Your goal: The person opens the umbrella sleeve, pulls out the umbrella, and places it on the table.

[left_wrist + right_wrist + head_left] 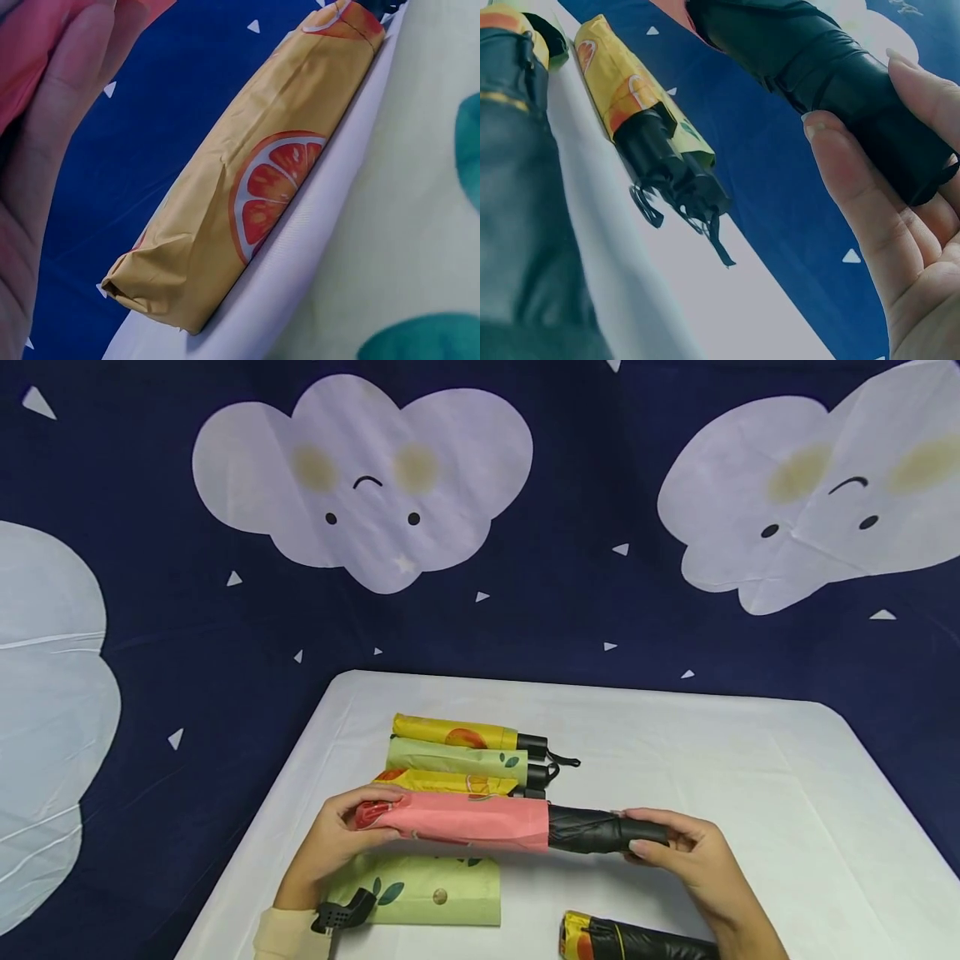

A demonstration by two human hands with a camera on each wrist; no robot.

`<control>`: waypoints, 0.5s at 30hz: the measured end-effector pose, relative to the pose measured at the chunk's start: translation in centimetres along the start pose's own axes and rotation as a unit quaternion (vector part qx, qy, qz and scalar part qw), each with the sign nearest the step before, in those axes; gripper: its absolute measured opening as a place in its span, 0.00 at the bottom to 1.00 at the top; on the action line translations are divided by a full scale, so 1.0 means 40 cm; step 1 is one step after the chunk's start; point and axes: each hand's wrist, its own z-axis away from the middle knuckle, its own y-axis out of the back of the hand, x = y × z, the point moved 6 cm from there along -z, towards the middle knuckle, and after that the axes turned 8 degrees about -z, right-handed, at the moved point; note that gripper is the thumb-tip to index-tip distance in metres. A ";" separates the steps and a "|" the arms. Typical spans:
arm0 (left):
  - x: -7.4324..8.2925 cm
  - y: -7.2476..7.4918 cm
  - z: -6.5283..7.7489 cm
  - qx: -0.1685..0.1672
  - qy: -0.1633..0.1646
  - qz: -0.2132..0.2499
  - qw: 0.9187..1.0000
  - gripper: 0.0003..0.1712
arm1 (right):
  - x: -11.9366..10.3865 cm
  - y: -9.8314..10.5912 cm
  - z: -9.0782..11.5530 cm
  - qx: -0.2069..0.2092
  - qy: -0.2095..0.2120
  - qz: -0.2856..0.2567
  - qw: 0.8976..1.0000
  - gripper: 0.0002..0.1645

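Observation:
A folded black umbrella (585,830) lies partly inside a pink sleeve (472,820), held level above the white table. My left hand (337,835) grips the closed left end of the sleeve, with red showing near the fingers. At the other end, my right hand (693,852) pinches the umbrella's black handle (900,142) between thumb and fingers. Below the pink sleeve lies a flat light-green sleeve (442,893) with leaf prints. Nearer the front right, another folded umbrella (652,943), black with yellow and orange at one end, sits partly under the right forearm.
Behind the hands, sleeved umbrellas lie side by side: a yellow one (450,732), a light-green one (457,760) and a yellow one with orange-slice prints (240,172). Their black handles point right. A dark blue cloth (570,627) with clouds hangs behind the table (750,760).

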 end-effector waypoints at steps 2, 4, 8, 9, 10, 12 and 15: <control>-0.001 0.002 0.000 -0.002 -0.004 0.006 1.000 0.26 | 0.000 0.009 0.006 0.003 -0.001 0.000 1.000 0.24; -0.002 0.004 0.001 -0.003 0.000 0.013 1.000 0.26 | -0.002 0.018 0.013 0.005 -0.001 0.000 1.000 0.24; -0.002 0.009 0.003 0.001 0.006 0.021 1.000 0.25 | -0.009 0.034 0.021 0.003 0.008 -0.005 1.000 0.23; -0.001 0.010 0.004 0.003 0.005 0.021 1.000 0.25 | -0.012 0.037 0.023 -0.001 0.014 -0.008 1.000 0.23; 0.000 0.012 0.006 0.004 0.004 0.021 1.000 0.25 | -0.013 0.040 0.024 -0.003 0.016 -0.009 1.000 0.23; 0.001 0.015 0.008 0.006 -0.001 0.023 1.000 0.25 | -0.016 0.045 0.028 -0.009 0.023 -0.015 1.000 0.23; 0.002 0.019 0.009 0.003 -0.006 0.026 1.000 0.25 | -0.020 0.052 0.034 -0.013 0.030 -0.021 0.999 0.22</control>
